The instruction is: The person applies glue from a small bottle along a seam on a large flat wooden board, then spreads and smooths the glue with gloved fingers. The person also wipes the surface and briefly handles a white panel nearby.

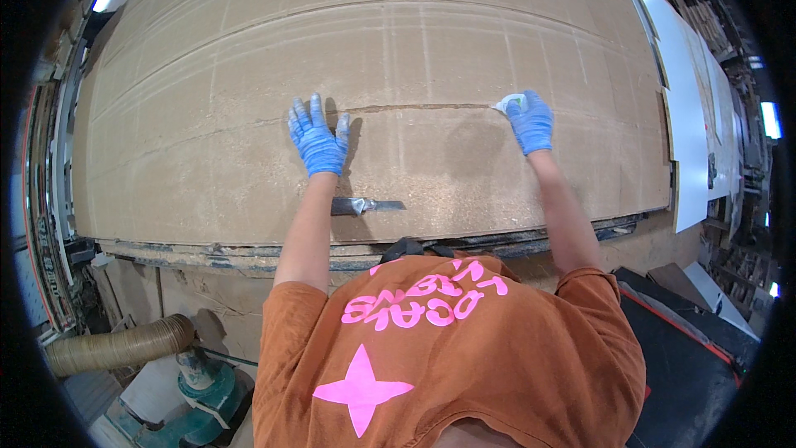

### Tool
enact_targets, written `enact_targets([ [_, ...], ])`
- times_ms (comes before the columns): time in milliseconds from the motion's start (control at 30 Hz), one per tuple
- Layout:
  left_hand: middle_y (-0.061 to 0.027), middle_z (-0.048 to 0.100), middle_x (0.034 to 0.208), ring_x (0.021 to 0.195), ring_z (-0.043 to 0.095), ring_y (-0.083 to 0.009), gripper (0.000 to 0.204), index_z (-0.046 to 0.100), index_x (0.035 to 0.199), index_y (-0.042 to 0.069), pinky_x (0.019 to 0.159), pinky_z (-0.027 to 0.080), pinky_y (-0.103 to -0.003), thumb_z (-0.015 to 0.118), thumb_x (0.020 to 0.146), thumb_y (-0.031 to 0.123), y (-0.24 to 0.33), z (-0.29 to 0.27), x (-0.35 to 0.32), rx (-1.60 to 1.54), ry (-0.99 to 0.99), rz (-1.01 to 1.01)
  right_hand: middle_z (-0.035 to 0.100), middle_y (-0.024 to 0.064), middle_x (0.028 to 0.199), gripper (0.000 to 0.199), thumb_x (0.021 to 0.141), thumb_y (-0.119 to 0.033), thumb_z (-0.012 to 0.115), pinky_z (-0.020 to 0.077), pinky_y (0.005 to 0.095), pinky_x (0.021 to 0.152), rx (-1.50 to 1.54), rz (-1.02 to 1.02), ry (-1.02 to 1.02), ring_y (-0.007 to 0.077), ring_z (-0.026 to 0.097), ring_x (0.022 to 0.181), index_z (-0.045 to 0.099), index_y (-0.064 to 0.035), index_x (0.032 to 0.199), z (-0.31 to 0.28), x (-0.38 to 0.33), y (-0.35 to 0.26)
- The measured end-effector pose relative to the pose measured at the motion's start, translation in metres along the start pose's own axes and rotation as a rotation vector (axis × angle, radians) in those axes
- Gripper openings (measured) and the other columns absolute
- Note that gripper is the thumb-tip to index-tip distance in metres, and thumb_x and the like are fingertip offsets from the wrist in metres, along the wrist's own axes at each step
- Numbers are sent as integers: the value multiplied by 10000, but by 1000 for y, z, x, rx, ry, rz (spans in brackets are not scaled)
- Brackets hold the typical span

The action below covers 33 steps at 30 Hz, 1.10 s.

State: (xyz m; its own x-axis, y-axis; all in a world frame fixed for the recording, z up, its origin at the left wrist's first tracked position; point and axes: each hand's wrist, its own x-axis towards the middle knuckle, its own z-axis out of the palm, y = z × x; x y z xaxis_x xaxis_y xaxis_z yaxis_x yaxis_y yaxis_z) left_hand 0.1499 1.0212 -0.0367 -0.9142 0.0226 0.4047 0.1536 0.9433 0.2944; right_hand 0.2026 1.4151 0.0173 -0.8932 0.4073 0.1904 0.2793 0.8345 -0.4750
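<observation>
Tan, dull-surfaced sheet (249, 50) fills most of the view, wide and flat, its edges bowed by the fisheye lens. It lies in front of the person, on top of a stack of thin, dark-edged sheets (240, 255). Pale straight streaks cross it lengthwise and crosswise like a faint grid, and light crumbs are scattered over its near half. Across its middle runs a ragged, darker brown line (398, 107), uneven in width, roughly level between the two hands; a fainter trace carries on to the left.

The right hand (532, 124), in a blue glove, is curled around a small white object (515, 102) at the right end of that line. Mostly hidden by the fingers, the object shows a pale, slightly greenish body and a narrow end facing left; its exact kind cannot be told.

The left hand (319, 141), in a matching glove with greyed fingertips, is spread near the line's left part, palm down; whether it presses on the sheet cannot be told.

Just right of the left forearm lies a knife (361, 206), its dark handle to the left, something shiny at the joint, its straight grey blade pointing right.
</observation>
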Motion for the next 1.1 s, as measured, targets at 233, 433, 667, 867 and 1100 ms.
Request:
enact_targets([
  [233,-269,305,1472,1341,302,-466,711,408,1410,83,1105,248,-522,609,848,470,0,1,0,-3,3,1,648,234,913,346,775,-340,673,501,456,737,-58,32,66,411,628,848,629,-29,921,-11,4,28],
  [433,-255,287,1487,1353,280,-461,725,403,1420,107,1113,227,-532,606,842,494,-3,4,-1,-36,-7,-11,647,240,930,368,774,-343,676,502,448,752,-58,47,116,401,632,869,633,-16,938,-19,6,40],
  [667,-270,306,1472,1343,297,-462,708,414,1410,80,1108,244,-521,593,854,481,1,-1,0,-9,-9,7,651,231,937,361,789,-348,673,503,438,771,48,8,25,394,630,880,643,-29,957,2,-3,19],
  [867,-256,262,1500,1374,252,-454,746,380,1438,123,1125,204,-534,589,846,526,-3,4,0,-13,-36,-14,653,222,914,339,784,-339,674,502,443,752,31,42,22,397,631,847,647,-50,959,-5,1,16],
  [1100,-254,253,1505,1379,246,-448,744,373,1442,126,1127,197,-532,587,849,522,-4,4,-2,-17,-41,-16,649,232,905,338,780,-326,671,498,448,753,-3,77,87,408,625,841,638,-33,946,-18,4,33],
])
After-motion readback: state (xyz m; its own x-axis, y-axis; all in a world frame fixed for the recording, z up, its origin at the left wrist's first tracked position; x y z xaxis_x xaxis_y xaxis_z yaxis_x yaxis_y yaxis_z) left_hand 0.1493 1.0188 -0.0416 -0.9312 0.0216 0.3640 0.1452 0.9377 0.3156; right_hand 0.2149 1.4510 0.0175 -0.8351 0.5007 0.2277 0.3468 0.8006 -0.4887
